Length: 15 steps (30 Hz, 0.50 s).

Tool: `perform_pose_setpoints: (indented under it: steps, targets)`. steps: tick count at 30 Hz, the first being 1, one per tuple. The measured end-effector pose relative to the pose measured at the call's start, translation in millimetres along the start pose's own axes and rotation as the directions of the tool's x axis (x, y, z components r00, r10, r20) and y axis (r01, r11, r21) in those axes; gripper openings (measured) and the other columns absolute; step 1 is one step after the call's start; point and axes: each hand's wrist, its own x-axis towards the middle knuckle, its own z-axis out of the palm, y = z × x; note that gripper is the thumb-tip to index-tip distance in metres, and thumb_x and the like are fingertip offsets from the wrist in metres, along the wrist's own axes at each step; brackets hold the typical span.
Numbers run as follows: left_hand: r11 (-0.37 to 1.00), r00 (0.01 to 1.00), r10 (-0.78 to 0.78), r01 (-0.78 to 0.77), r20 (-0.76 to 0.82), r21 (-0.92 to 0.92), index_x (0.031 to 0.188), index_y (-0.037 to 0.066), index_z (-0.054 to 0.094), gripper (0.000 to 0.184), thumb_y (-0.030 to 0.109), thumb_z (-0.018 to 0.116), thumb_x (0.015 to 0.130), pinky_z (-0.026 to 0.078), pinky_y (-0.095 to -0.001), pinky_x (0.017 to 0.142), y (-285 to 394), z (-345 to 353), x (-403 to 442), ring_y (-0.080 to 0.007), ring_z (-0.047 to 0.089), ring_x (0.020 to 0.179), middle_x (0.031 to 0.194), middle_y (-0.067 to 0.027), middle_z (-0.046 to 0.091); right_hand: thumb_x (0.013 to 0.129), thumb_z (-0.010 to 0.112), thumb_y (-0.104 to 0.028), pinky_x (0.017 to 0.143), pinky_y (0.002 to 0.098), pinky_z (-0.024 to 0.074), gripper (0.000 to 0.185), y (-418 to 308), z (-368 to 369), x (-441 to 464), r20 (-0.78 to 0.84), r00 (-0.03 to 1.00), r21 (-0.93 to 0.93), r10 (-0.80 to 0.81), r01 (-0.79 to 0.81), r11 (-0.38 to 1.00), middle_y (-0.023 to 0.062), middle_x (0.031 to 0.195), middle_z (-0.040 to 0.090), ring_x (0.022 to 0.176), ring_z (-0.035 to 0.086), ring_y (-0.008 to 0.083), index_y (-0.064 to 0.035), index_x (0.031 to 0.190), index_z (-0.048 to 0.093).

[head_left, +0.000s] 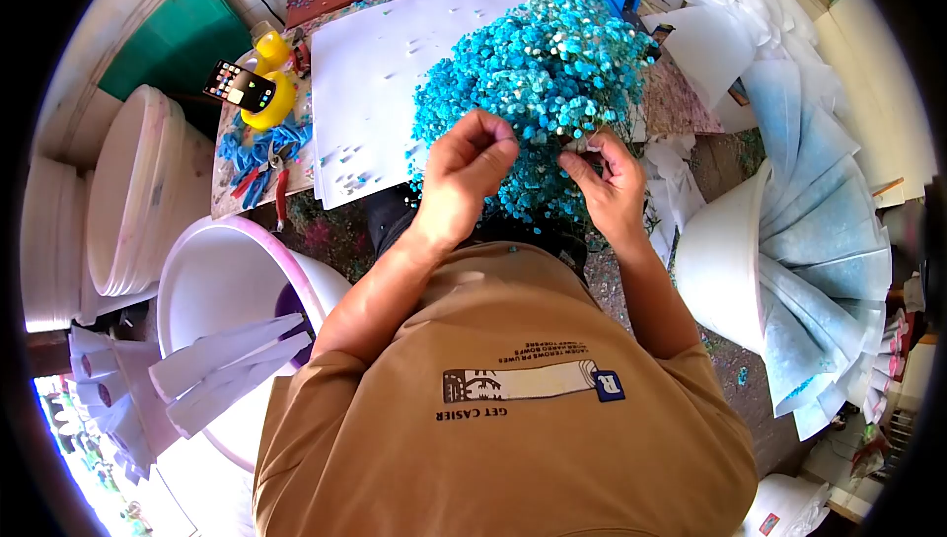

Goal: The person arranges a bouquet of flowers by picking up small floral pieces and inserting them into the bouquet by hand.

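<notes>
A large bunch of blue baby's breath (552,54), with some pale blossoms among the blue, fills the space in front of me, above my lap and the table's near edge. My left hand (469,167) is closed at its left side, thumb pressed to the curled fingers; whatever they grip is hidden. At the lower right of the bunch, my right hand (607,177) makes a pinch among the blossoms. Something small and pale shows by those fingertips, too small to name. The stems of the bunch are mostly out of sight.
Large white sheets (365,73) with scattered petals cover the table. Left of them lie red-handled pruners (279,157), a phone (240,86) and a yellow container (271,108). White buckets (232,241) flank me; the right bucket (720,251) holds pleated blue wrapping (819,202). A blue tape dispenser (623,0) stands behind.
</notes>
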Motion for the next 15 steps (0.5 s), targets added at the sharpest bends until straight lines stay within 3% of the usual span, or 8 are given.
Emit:
perform_pose_setpoints:
  steps: [1,3,4,5,6,9,10,15]
  targets:
    - [0.961,0.992,-0.095,0.114,0.085,-0.252,0.098,0.006,0.056,0.010,-0.002,0.059,0.092,0.037,-0.0212,0.058,4,-6,-1,-0.0045,0.047,0.067,0.085,-0.0022,0.060,0.085,0.077,-0.003,0.071,0.0242,0.0473,0.018,-3,-1,0,0.012,0.999,0.026,0.040,-0.040,0.999,0.0031,0.088,0.060,0.079,0.057,0.0089,0.0014,0.093,0.061]
    - [0.951,0.984,-0.130,0.158,0.120,-0.266,0.099,0.005,0.056,0.010,-0.002,0.054,0.092,0.040,-0.0211,0.062,3,-6,-6,-0.0042,0.049,0.071,0.087,-0.0031,0.060,0.087,0.076,-0.005,0.072,0.0239,0.0474,0.017,-7,-5,0,0.016,0.996,0.055,0.090,-0.091,0.994,0.0022,0.089,0.061,0.080,0.057,0.0073,0.0022,0.094,0.063]
    - [0.998,0.994,-0.063,0.063,0.090,0.009,0.100,0.005,0.056,0.012,-0.002,0.052,0.091,0.038,-0.0217,0.059,0,0,-9,-0.0053,0.048,0.069,0.087,-0.0044,0.061,0.087,0.077,-0.005,0.073,0.0235,0.0471,0.016,-6,-7,1,0.037,0.992,0.161,0.123,-0.128,0.979,0.0012,0.089,0.062,0.081,0.057,0.0067,0.0017,0.095,0.064]
    - [0.959,0.997,0.011,-0.032,0.076,0.282,0.101,0.005,0.055,0.013,-0.002,0.051,0.090,0.037,-0.0223,0.057,-4,3,-11,-0.0065,0.047,0.067,0.088,-0.0056,0.061,0.087,0.077,-0.004,0.073,0.0231,0.0468,0.016,-5,-7,1,0.064,0.986,0.263,0.155,-0.167,0.950,0.0001,0.090,0.062,0.081,0.056,0.0061,0.0011,0.095,0.065]
    - [0.926,0.989,0.078,-0.119,0.128,0.358,0.105,0.003,0.057,0.016,-0.001,0.049,0.092,0.040,-0.0225,0.062,-13,4,-9,-0.0072,0.049,0.071,0.087,-0.0039,0.061,0.087,0.077,-0.004,0.073,0.0231,0.0468,0.016,-7,-8,2,0.058,0.986,0.262,0.155,-0.165,0.951,0.0001,0.090,0.062,0.081,0.056,0.0061,0.0011,0.095,0.065]
    - [0.889,0.998,0.021,-0.046,0.059,0.456,0.107,0.001,0.058,0.019,-0.003,0.050,0.091,0.043,-0.0227,0.069,-20,0,-6,-0.0074,0.052,0.077,0.087,-0.0030,0.061,0.085,0.077,-0.003,0.073,0.0217,0.0457,0.016,-13,-12,1,0.095,0.957,0.343,0.274,-0.290,0.893,-0.0019,0.091,0.062,0.082,0.056,0.0055,-0.0010,0.096,0.067]
    - [0.886,1.000,0.002,0.007,-0.019,0.463,0.108,0.001,0.060,0.017,-0.001,0.059,0.090,0.045,-0.0224,0.070,-17,3,-4,-0.0069,0.054,0.079,0.087,-0.0025,0.061,0.085,0.078,-0.003,0.073,0.0214,0.0453,0.016,-12,-12,1,0.101,0.959,0.363,0.264,-0.283,0.888,-0.0024,0.090,0.062,0.082,0.056,0.0053,-0.0017,0.097,0.067]
    - [0.783,0.989,0.148,-0.098,-0.030,0.614,0.106,-0.001,0.064,0.024,0.010,0.075,0.088,0.046,-0.0231,0.064,-11,18,1,-0.0055,0.054,0.071,0.082,-0.0001,0.063,0.084,0.078,-0.001,0.075,0.0218,0.0461,0.017,-7,-8,0,0.141,0.961,0.372,0.238,-0.274,0.887,-0.0019,0.093,0.063,0.084,0.056,0.0055,-0.0015,0.097,0.068]
